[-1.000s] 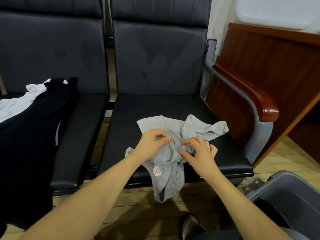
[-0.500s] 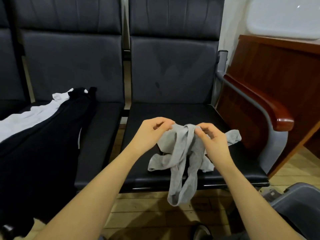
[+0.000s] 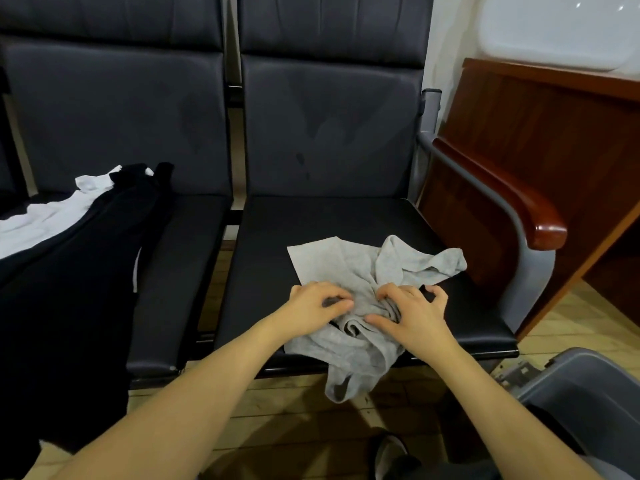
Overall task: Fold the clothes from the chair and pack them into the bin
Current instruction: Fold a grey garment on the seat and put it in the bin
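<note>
A long black fabric garment (image 3: 72,278) lies draped over the left black padded chair seat (image 3: 180,271) with a white cloth garment (image 3: 45,220) tucked under its far edge; both look parked there as a waiting pile, presumably so the right black padded seat (image 3: 346,223) stays free as a folding place; on that right seat, near its front edge, sits the small light grey knit garment (image 3: 349,271), crumpled rather than flat, its far left corner spread smooth, a twisted loop of fabric trailing off to the right, and a strap-like loop hanging over the seat's front edge toward the wooden floor (image 3: 298,410); the left hand (image 3: 317,303) rests on the garment's near left part with fingers (image 3: 337,301) curled and apparently pinching a bunch of the cloth; the right hand (image 3: 414,313) presses beside it, fingers (image 3: 394,292) bent and clawed into the gathered folds, thumb laid across them, though whether it truly grips cloth I cannot tell for certain; the two hands sit close together, likely to pin the middle and work the tangle apart before folding; the grey plastic bin (image 3: 581,386) waits at lower right, near the brown wooden armrest (image 3: 512,202).
</note>
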{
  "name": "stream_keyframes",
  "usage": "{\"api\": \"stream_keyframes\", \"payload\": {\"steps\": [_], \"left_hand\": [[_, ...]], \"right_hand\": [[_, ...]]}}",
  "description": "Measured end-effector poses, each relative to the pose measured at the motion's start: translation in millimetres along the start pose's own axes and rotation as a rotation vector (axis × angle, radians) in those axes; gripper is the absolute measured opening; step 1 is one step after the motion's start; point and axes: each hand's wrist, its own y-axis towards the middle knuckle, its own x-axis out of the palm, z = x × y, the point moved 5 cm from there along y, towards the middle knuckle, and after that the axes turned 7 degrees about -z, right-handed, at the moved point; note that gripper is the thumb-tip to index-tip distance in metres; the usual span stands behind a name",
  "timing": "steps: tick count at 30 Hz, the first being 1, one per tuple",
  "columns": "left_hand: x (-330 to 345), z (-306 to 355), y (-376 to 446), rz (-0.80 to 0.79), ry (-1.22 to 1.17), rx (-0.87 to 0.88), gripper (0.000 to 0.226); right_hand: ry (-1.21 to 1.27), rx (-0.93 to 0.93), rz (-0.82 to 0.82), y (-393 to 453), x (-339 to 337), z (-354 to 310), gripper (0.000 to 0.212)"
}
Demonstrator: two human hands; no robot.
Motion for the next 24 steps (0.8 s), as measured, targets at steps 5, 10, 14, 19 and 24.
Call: {"api": "stream_keyframes", "payload": {"steps": [5,10,14,19,24], "left_hand": [[8,-1,3,0.013,0.064,-0.019,0.005],[-7,0,8,0.104,-0.219,-0.035,0.011],[-36,17,7,0.216,-0.316,-0.026,0.010],[-73,28,2,0.327,-0.232,0.001,0.008],[-93,14,-7,0.400,-0.081,-0.076,0.010]], "right_hand": [[0.045,-0.014,0.003,-2,10,8,0.022],[0.166,-0.010,0.107,6,4,7,0.008],[0.332,0.062,0.222,20,-9,1,0.010],[0.579,0.010,0.243,31,-17,-19,0.012],[0.445,-0.143,0.395,23,-15,-45,0.013]]}}
